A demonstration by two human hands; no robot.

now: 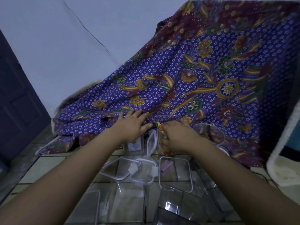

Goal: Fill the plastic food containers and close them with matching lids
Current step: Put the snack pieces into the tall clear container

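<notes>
The left hand (132, 125) lies spread, with straight fingers, on the lower edge of the purple flower-patterned cloth (203, 70). Just beside it, the right hand (177, 135) curls its fingers around a clear plastic container (168, 118) with something orange and yellow inside; I cannot tell what it is. Nearer, on the pale tiled floor (48, 166), lie clear rectangular lids with white rims (177, 176). Empty clear rectangular containers (172, 205) stand at the near edge.
</notes>
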